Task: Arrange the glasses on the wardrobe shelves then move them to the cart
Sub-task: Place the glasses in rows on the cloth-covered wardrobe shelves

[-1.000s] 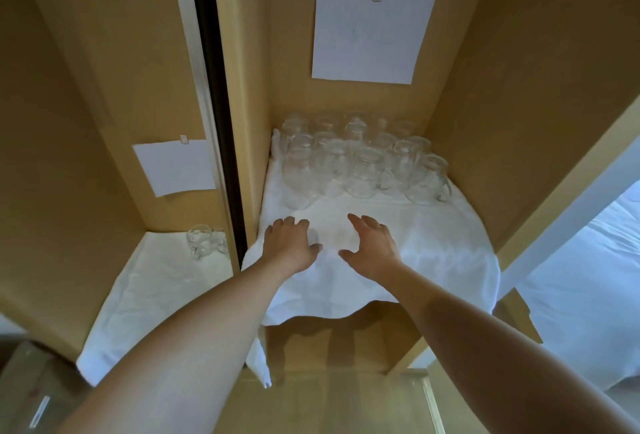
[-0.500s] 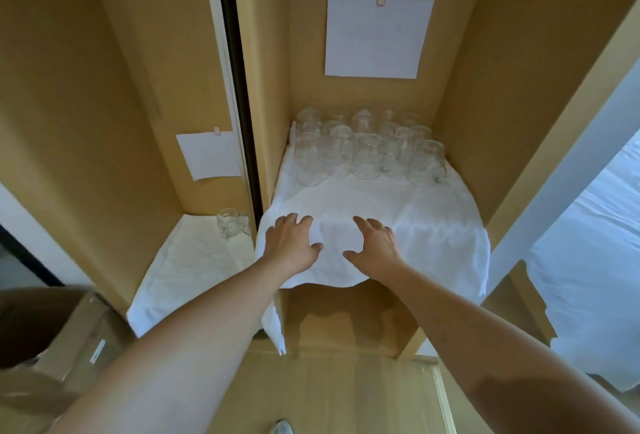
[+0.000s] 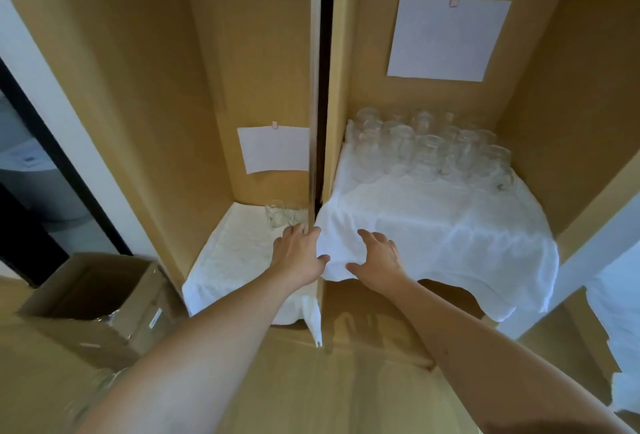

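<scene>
Several clear glasses point(image 3: 429, 149) stand packed together at the back of the right wardrobe shelf, on a white cloth point(image 3: 450, 226) that hangs over the shelf's front edge. A couple of glasses point(image 3: 280, 214) stand at the back right of the lower left shelf, on another white cloth point(image 3: 235, 260). My left hand point(image 3: 298, 253) is at the front left corner of the right cloth, by the divider, fingers spread and holding nothing. Beside it, my right hand point(image 3: 375, 259) rests on the cloth's front edge with relaxed fingers, also holding nothing.
A wooden divider point(image 3: 320, 122) separates the two compartments. White paper sheets point(image 3: 446, 39) are clipped to both back walls. An open cardboard box point(image 3: 93, 298) with glassware inside sits at the lower left. White bedding point(image 3: 620, 312) shows at the right.
The view has swung to the left and pulled back, so more of the left compartment and the box show. Both hands stay at the cloth's front edge; the left one now reaches the divider.
</scene>
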`<state>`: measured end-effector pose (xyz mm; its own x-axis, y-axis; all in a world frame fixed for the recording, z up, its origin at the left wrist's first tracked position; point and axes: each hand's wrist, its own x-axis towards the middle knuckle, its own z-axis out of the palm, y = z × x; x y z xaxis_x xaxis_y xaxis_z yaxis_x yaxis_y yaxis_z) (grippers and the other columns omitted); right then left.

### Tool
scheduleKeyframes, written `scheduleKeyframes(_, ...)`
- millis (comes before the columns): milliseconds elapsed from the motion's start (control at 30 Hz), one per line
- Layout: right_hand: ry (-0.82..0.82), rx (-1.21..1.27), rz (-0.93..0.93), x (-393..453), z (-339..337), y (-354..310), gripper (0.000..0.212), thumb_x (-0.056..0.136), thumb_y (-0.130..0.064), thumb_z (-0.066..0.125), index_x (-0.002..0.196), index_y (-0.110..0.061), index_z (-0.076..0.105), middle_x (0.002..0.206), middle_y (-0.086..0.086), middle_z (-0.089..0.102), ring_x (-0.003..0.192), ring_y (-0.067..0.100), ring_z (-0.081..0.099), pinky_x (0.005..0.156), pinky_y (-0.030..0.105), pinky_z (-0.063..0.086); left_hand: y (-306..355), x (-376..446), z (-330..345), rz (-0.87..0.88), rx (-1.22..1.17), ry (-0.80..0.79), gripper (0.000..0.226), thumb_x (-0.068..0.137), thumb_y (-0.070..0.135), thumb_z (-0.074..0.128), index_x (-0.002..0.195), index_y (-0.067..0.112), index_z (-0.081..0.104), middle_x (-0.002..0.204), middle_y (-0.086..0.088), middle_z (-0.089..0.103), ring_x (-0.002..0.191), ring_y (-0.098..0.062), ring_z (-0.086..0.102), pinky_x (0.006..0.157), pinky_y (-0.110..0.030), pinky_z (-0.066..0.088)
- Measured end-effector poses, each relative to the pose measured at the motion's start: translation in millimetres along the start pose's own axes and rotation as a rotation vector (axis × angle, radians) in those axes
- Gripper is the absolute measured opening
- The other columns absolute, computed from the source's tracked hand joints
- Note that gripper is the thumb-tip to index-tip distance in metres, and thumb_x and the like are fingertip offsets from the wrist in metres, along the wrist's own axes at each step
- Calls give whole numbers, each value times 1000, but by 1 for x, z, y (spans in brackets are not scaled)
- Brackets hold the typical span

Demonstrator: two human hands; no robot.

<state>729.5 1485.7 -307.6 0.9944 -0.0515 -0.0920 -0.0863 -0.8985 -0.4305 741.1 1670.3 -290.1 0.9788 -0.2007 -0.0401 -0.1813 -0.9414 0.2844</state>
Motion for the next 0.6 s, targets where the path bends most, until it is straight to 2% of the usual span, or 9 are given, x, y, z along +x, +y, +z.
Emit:
scheduleKeyframes(267,-49,31,36,28,49,-84,83,88,-43,71,157,-27,28,155,3,39,140,29,37,107,38,40,-102,20,-16,-22,-4,-52,63,97,48,58,151,22,39,158,-10,35,144,-32,30,112,-47,36)
scheduleKeyframes(467,-78,41,62,53,83,-148,80,86,-44,71,155,-27,33,146,2,49,133,26,44,101,35,45,-181,42,-26,-45,-5,-85,63,96,48,58,150,22,39,155,-10,37,141,-32,33,109,-46,39)
scheduleKeyframes(600,-68,68,72,72,105,-188,78,87,-42,71,155,-26,34,148,3,48,134,26,45,103,37,45,-226,56,-35,-40,-10,-99,64,96,47,59,152,22,38,156,-10,36,143,-32,32,110,-46,38)
